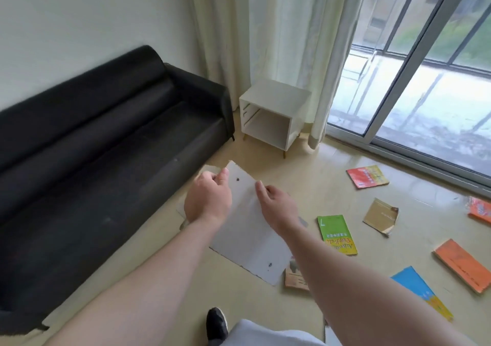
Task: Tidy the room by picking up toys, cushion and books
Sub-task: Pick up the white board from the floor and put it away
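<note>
Book-gathering seems in hand; just right of the sofa (106,138) the left hand (208,199) pinches a white panel (247,234) by its top corner; the right hand (276,205) lies curled on it, grip unclear; books (368,177) lie scattered farther right; next, likely, stooping for the green book (337,235).

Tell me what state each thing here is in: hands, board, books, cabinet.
White board: held tilted in both hands.
Left hand: grips its far corner.
Right hand: holds its edge.
Green book: closed, flat on floor.
Red book: closed, flat on floor.
Tan book: on floor, corner curled up.
Nearer orange book: closed, flat on floor.
Blue book: closed, flat on floor.
White cabinet: upright, open-fronted.
</note>
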A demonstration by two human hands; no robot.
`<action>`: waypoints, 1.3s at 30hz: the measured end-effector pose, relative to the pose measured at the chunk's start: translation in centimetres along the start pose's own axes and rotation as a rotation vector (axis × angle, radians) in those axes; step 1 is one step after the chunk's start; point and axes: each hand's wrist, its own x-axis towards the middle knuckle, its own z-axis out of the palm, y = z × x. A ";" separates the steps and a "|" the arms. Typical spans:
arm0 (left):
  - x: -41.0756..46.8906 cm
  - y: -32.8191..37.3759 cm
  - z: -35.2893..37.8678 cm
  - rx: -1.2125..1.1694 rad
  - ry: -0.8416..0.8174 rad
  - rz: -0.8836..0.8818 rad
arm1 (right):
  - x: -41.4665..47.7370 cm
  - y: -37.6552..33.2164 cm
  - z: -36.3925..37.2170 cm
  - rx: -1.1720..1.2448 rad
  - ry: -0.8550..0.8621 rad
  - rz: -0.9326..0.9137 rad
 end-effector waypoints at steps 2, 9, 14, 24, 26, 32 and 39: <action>2.9 -0.7 -0.7 -0.041 0.030 0.073 | 1.7 -1.3 1.8 0.002 0.132 0.093; 14.9 -0.8 -2.2 -0.106 0.052 0.219 | 8.4 -3.8 5.5 0.483 0.168 0.664; 24.2 -1.0 0.5 -0.124 -0.075 0.147 | 14.5 -4.7 8.7 0.714 0.167 0.771; 46.1 -1.4 12.5 -0.031 -0.480 -0.159 | 35.3 -5.8 11.6 0.779 0.338 1.002; 49.7 -1.5 14.1 -0.009 -0.583 -0.179 | 38.2 -6.7 11.9 0.747 0.335 1.015; 59.6 -1.3 19.8 0.072 -0.774 -0.173 | 48.3 -7.5 14.3 0.608 0.292 1.050; 69.6 -5.7 34.0 0.218 -0.899 -0.148 | 59.5 -1.4 23.1 0.610 0.276 1.126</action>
